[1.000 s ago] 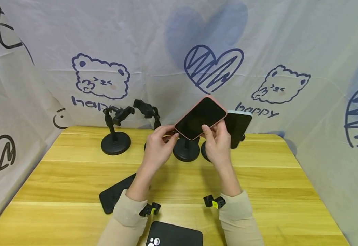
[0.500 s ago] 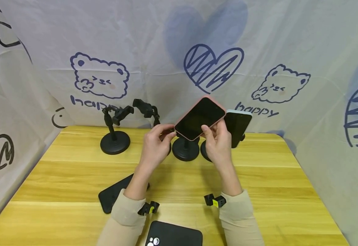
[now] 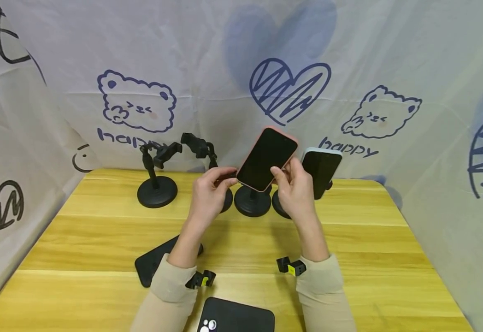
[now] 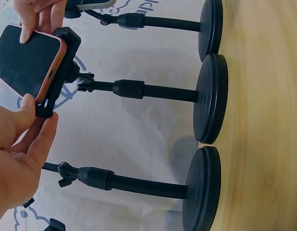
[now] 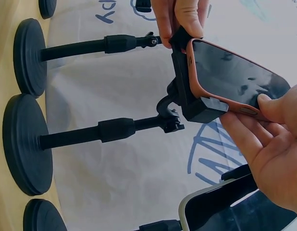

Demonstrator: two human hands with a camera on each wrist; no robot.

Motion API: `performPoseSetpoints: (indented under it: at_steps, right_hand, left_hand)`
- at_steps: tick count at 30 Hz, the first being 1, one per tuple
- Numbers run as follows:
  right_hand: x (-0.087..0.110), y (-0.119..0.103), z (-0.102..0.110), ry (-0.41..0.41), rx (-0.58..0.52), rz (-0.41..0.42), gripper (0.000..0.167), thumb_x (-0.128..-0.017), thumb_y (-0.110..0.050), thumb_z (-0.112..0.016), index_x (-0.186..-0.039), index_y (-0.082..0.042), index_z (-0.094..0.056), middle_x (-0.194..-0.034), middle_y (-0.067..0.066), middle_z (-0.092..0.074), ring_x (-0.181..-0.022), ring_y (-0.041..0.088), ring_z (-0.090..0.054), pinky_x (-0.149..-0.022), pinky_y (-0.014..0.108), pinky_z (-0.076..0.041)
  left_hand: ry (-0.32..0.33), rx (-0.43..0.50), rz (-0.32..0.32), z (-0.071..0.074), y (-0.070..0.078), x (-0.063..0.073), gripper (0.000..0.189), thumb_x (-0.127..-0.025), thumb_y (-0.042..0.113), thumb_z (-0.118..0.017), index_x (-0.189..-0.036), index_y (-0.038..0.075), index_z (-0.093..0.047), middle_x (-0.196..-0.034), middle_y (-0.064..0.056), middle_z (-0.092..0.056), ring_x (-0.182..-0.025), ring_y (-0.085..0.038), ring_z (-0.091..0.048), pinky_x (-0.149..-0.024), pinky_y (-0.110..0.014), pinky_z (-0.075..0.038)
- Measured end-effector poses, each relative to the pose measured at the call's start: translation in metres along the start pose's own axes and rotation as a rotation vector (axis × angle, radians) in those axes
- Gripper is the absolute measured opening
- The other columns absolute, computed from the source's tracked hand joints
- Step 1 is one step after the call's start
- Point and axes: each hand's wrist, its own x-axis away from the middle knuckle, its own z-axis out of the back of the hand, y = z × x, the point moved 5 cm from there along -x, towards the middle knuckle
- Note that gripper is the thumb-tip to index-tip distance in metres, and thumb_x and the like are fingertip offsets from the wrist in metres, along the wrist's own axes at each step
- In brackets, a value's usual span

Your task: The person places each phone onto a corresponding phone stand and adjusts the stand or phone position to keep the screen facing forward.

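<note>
Fingers of the left hand (image 3: 208, 196) pinched the lower jaw of the black clamp (image 4: 59, 72) on the middle phone stand (image 3: 251, 205), thumb and forefinger closed on its end, while the right hand (image 3: 295, 189) held the pink-cased phone (image 3: 268, 159) by its upper edge, thumb on the dark screen and fingers curled behind. That phone sat tilted in the clamp, above the far middle of the wooden table (image 3: 370, 240); in the right wrist view the clamp's bracket (image 5: 196, 103) wrapped one long side of the pink case.

Judged from this, the step in hand was seating the phone in the holder, with the clamp apparently being set against the case. The next move would call for both jaws to bear squarely on the case's edges and for the phone to be steadied before either hand lets go, since the stand's thin neck could swing.

Just to the right, a second phone in a pale case (image 3: 320, 173) stood mounted on its own stand. Two empty stands (image 3: 157, 191) stood to the left. Two black phone cases lay near the person, one by the left sleeve (image 3: 154, 265) and one at the near edge (image 3: 235, 318).
</note>
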Motion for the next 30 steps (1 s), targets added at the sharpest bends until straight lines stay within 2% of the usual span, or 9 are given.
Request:
performPoseSetpoints:
  at_steps: [4, 9, 12, 16, 19, 23, 28, 30]
  right_hand:
    - [-0.002, 0.0, -0.001, -0.006, 0.045, -0.031, 0.019, -0.102, -0.009, -0.066, -0.109, 0.008, -0.059, -0.095, 0.023, -0.073, -0.085, 0.038, -0.075, -0.08, 0.047, -0.064]
    - [-0.005, 0.001, -0.001, -0.028, 0.09, -0.081, 0.018, -0.103, -0.01, -0.065, -0.112, 0.005, -0.061, -0.099, 0.021, -0.074, -0.087, 0.036, -0.075, -0.081, 0.048, -0.063]
    - [-0.006, 0.002, -0.005, -0.064, 0.159, -0.065, 0.018, -0.104, -0.011, -0.064, -0.114, 0.003, -0.06, -0.096, 0.02, -0.073, -0.082, 0.033, -0.07, -0.078, 0.046, -0.061]
    - [-0.006, 0.002, -0.012, -0.114, 0.208, -0.034, 0.019, -0.105, -0.013, -0.063, -0.118, 0.0, -0.059, -0.097, 0.019, -0.072, -0.084, 0.033, -0.064, -0.081, 0.048, -0.058]
    - [-0.005, 0.003, -0.015, -0.107, 0.173, -0.049, 0.022, -0.105, -0.011, -0.063, -0.123, 0.0, -0.06, -0.109, 0.02, -0.074, -0.094, 0.033, -0.069, -0.091, 0.05, -0.059]
    - [-0.004, 0.005, -0.016, -0.068, 0.112, -0.068, 0.032, -0.104, -0.01, -0.064, -0.135, 0.0, -0.059, -0.126, 0.019, -0.072, -0.107, 0.033, -0.072, -0.096, 0.05, -0.059]
    - [-0.003, 0.006, -0.017, 0.013, 0.026, -0.064, 0.047, -0.105, -0.011, -0.063, -0.15, -0.002, -0.052, -0.133, 0.018, -0.069, -0.112, 0.031, -0.071, -0.097, 0.045, -0.059]
    - [-0.003, 0.005, -0.016, 0.056, 0.0, -0.054, 0.049, -0.105, -0.01, -0.062, -0.153, -0.003, -0.05, -0.132, 0.018, -0.069, -0.112, 0.03, -0.071, -0.094, 0.039, -0.06]
  left_hand:
    - [0.002, -0.01, 0.01, 0.0, -0.001, 0.0, 0.02, -0.092, 0.006, -0.078, -0.111, 0.001, -0.079, -0.107, -0.012, -0.076, -0.093, -0.025, -0.072, -0.082, -0.036, -0.061]
    - [-0.006, 0.002, 0.0, -0.002, -0.001, -0.001, 0.019, -0.092, 0.006, -0.078, -0.11, 0.001, -0.079, -0.108, -0.013, -0.076, -0.093, -0.025, -0.073, -0.081, -0.034, -0.062]
    - [-0.009, 0.008, 0.016, -0.002, -0.003, -0.001, 0.019, -0.092, 0.005, -0.078, -0.11, 0.0, -0.079, -0.108, -0.013, -0.076, -0.092, -0.025, -0.074, -0.081, -0.03, -0.061]
    - [0.001, 0.014, 0.046, 0.0, -0.006, -0.001, 0.02, -0.091, 0.005, -0.079, -0.11, 0.0, -0.079, -0.108, -0.014, -0.077, -0.09, -0.026, -0.074, -0.077, -0.025, -0.059]
    - [-0.007, 0.026, 0.065, 0.0, -0.006, -0.001, 0.02, -0.091, 0.005, -0.078, -0.11, 0.0, -0.078, -0.108, -0.014, -0.077, -0.09, -0.026, -0.074, -0.078, -0.028, -0.061]
    - [-0.035, 0.031, 0.11, 0.0, -0.005, 0.0, 0.021, -0.094, 0.007, -0.077, -0.114, 0.001, -0.077, -0.11, -0.013, -0.076, -0.097, -0.026, -0.074, -0.084, -0.035, -0.062]
    - [-0.074, 0.041, 0.183, -0.002, -0.005, 0.0, 0.021, -0.096, 0.007, -0.074, -0.117, 0.002, -0.074, -0.115, -0.013, -0.074, -0.105, -0.027, -0.072, -0.09, -0.04, -0.062]
    - [-0.1, 0.053, 0.2, -0.003, -0.005, 0.0, 0.02, -0.098, 0.007, -0.072, -0.118, 0.001, -0.072, -0.119, -0.014, -0.073, -0.108, -0.028, -0.071, -0.093, -0.041, -0.061]
